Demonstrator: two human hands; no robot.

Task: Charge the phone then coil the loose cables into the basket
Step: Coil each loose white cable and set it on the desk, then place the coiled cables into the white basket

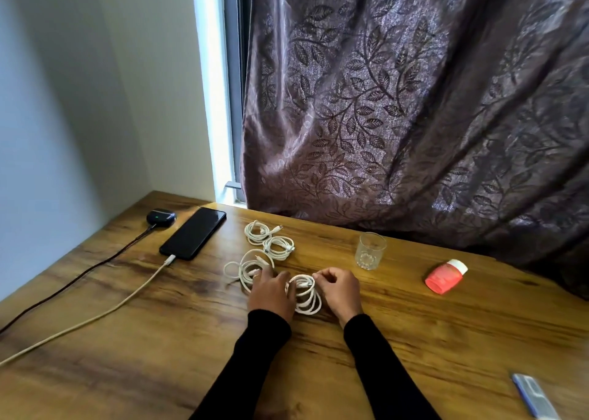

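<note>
– White coiled cable (306,293) between both hands, lying on wooden surface (414,340), near middle.
– Left hand (272,292)?
– Palm down on surface, fingers (267,274) spread and fairly straight, reaching onto a looser white cable loop (251,268) just left of the coil. Touching, not gripping, as far as visible.
– Right hand (339,290)?
– Fingers curled, pinching top right edge of the coiled cable. Black sleeves on both arms.
– Other cables?
– Two small white coils further back: one (257,231) nearer the curtain, one (279,244) just in front of it, touching or nearly so. Both already wound.
– Phone (193,232)?
– Black, face up, far left part of surface, screen dark. Pale charging cable (95,316) plugged into near end, running off left edge of view.
– Anything beside it?
– Dark earbud case (161,217) just left of phone's far end, small green light on, dark cord (79,276) running from it toward left edge.
– Basket?
– Can't see one from this view.
– Rest of surface?
– Clear drinking glass (369,250) upright, right of the back coils. Pink bottle with white cap (445,275) lying on its side, well right of the hands. Blue-grey flat object (535,399) at bottom right corner, cut off, can't identify.
– Background?
– Brown leaf-pattern curtain (414,101) behind surface, bright window strip (220,101) at its left.
</note>
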